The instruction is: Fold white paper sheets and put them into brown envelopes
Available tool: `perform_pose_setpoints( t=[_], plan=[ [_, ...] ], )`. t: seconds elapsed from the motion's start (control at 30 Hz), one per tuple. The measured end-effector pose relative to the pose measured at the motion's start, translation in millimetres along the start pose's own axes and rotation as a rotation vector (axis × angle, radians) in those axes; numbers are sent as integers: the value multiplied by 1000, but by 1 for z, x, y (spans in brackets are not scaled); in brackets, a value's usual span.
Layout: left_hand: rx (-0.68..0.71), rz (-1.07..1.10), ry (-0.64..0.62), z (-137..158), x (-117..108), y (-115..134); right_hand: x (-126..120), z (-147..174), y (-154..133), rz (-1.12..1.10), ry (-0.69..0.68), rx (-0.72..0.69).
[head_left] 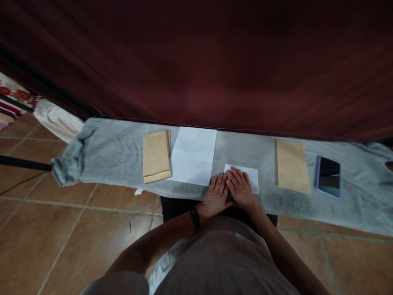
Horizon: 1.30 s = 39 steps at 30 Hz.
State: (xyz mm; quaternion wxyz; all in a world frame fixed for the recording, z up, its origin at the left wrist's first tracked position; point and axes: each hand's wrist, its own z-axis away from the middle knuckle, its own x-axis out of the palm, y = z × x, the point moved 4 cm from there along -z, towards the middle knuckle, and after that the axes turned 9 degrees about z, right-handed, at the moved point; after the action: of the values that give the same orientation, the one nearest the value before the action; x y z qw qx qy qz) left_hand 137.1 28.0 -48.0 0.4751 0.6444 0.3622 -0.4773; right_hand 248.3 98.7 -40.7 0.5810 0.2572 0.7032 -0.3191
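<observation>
A small white rectangle of paper (254, 180), apparently folded, lies on the grey cloth near the front edge. My right hand (240, 186) rests flat on its left part, fingers stretched out. Beside it my left hand (216, 194) lies flat too, its fingertips touching the right hand and its fingers extended near the paper's left end. The hands hide that end. Just left of them is a stack of large white paper sheets (194, 153), lying flat close to the left fingertips.
Brown envelopes (156, 153) are stacked left of the white sheets. More brown envelopes (293, 166) lie to the right, with a phone (329, 177) beyond them. Grey cloth (113, 151) covers the narrow table. A dark red curtain (196, 73) hangs along the back edge.
</observation>
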Motion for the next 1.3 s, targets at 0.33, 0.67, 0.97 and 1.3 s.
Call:
perform_pose_setpoints(
  t=[0.33,0.67,0.97,1.3],
  plan=[
    [41,11,-1,1,-4,1,1,-17,2,7,7,54],
    [121,38,22,9,1,-3,0,-17,1,31,27,37],
    [195,-51,-10,19,-11,-3,4,-11,6,78,49,-4],
    [232,-114,31,22,-14,-5,-7,29,9,206,99,-148]
  ],
)
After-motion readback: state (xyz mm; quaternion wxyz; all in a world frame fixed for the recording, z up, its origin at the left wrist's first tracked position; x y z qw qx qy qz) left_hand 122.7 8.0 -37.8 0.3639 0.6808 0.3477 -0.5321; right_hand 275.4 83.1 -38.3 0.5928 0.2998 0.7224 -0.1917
